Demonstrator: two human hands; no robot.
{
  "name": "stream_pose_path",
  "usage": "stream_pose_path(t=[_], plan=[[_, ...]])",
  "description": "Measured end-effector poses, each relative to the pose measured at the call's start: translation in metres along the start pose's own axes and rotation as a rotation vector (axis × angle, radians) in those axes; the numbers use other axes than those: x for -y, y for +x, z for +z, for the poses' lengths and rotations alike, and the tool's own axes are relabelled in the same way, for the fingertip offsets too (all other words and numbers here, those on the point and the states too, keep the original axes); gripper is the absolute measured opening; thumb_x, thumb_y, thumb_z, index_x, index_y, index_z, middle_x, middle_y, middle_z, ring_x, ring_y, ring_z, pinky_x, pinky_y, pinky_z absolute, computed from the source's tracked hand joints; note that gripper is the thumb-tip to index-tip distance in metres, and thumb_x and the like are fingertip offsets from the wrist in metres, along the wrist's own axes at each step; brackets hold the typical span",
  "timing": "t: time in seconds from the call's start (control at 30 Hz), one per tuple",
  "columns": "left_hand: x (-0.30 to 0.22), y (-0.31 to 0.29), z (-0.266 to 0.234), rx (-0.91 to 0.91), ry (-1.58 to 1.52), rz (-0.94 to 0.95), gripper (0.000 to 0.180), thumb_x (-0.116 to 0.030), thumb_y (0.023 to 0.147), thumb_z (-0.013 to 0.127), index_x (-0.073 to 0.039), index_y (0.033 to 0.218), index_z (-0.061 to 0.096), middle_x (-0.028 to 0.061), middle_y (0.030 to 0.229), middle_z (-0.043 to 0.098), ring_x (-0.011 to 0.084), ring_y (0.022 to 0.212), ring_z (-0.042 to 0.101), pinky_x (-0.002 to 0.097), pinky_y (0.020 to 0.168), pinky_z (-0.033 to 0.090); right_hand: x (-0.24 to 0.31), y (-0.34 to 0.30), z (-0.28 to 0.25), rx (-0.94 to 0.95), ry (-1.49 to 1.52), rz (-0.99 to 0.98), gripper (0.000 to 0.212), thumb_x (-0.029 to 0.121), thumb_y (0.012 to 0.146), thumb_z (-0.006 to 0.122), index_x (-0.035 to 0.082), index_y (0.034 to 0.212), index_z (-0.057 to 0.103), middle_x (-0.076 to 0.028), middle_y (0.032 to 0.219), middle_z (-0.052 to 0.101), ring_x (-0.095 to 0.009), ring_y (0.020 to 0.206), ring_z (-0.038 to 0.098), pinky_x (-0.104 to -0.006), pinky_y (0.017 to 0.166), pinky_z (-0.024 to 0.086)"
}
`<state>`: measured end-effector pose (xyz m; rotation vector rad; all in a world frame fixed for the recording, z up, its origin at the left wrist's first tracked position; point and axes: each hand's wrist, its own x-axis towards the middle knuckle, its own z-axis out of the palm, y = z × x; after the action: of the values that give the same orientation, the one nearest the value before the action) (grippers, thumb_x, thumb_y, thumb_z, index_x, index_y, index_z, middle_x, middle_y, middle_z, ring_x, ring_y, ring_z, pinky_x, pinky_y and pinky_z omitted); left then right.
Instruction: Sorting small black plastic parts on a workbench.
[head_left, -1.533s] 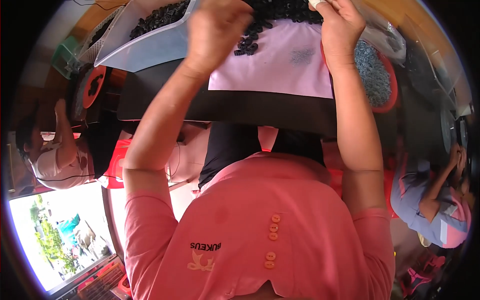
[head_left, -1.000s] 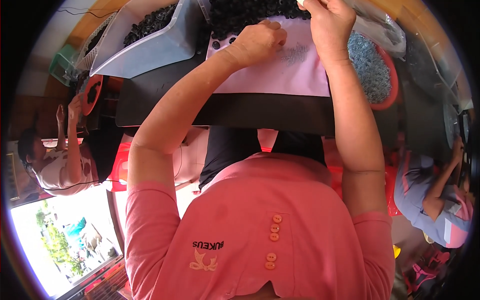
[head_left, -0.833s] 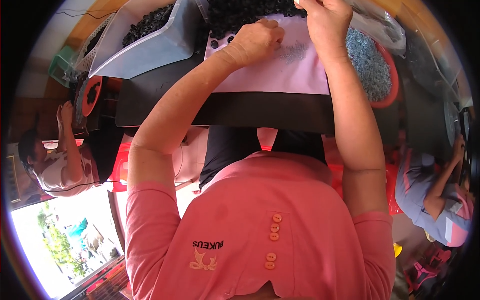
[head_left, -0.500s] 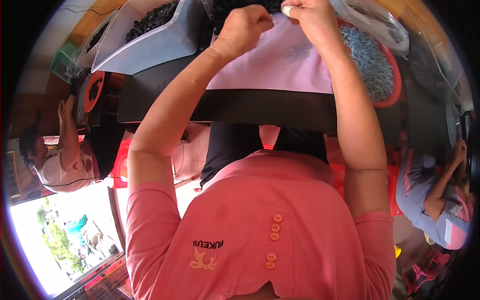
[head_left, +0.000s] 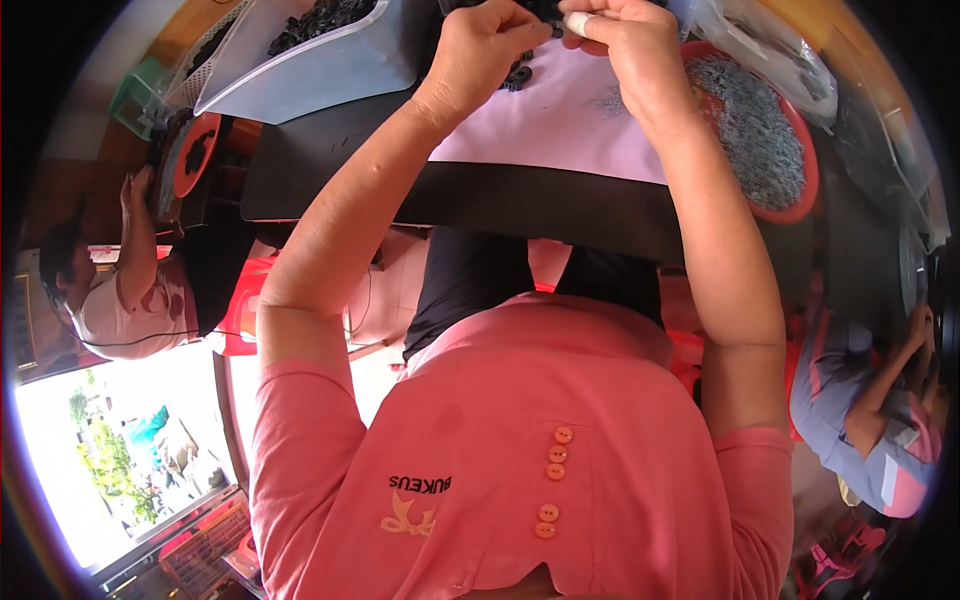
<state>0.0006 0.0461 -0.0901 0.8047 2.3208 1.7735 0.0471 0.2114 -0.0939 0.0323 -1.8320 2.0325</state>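
Note:
Over the far part of a pink cloth, my two hands work close together at the top of the view. My left hand is closed in a pinch, fingertips toward the right. My right hand, with a white wrap on one digit, is also pinched, its tips almost meeting the left ones. Whatever sits between the fingertips is too small to make out. Small black ring-like parts lie on the cloth beside my left fingers. A patch of tiny grey pieces lies near my right wrist.
A translucent bin of black parts stands left on the dark table. At right is a red basin heaped with small grey-blue pieces, with a clear plastic bag behind. Other people sit at far left and far right.
My hands have moved slightly up in the view, their fingertips closer together. Black parts on the cloth by my left hand now show. The whole view has shifted a little.

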Motion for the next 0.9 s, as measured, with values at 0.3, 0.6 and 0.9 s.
stream_pose_path(t=[0.3,0.6,0.9], plan=[[0.04,0.003,0.001,0.057,1.088,0.525,0.019,-0.025,0.074,0.075,-0.009,0.083,0.07,0.0045,0.089,0.058,0.0256,0.096,0.057,0.0396,0.079,0.051,0.005,0.001,-0.007,-0.023,-0.113,0.0,0.007,-0.001,0.08,0.061,-0.001,0.087,0.064,-0.006,0.074,0.063,-0.013,0.064,0.058,-0.0262,0.061,0.046],[0.046,0.004,0.013,0.069,1.153,0.669,0.01,-0.016,0.077,0.07,-0.008,0.081,0.066,0.0045,0.087,0.057,0.0246,0.093,0.057,0.0375,0.071,0.055,-0.001,0.007,-0.016,0.046,-0.081,0.083,0.012,-0.001,0.078,0.062,-0.002,0.09,0.062,-0.006,0.07,0.061,-0.014,0.061,0.058,-0.0261,0.058,0.045],[0.025,0.009,0.015,0.049,0.338,0.313,0.013,-0.013,0.084,0.069,-0.003,0.092,0.07,0.0035,0.081,0.066,0.0154,0.07,0.06,0.0279,0.061,0.05,0.007,0.008,-0.017,-0.007,-0.049,0.085,0.014,0.0,0.078,0.062,-0.001,0.093,0.062,-0.007,0.075,0.063,-0.016,0.063,0.059,-0.0274,0.062,0.048]])
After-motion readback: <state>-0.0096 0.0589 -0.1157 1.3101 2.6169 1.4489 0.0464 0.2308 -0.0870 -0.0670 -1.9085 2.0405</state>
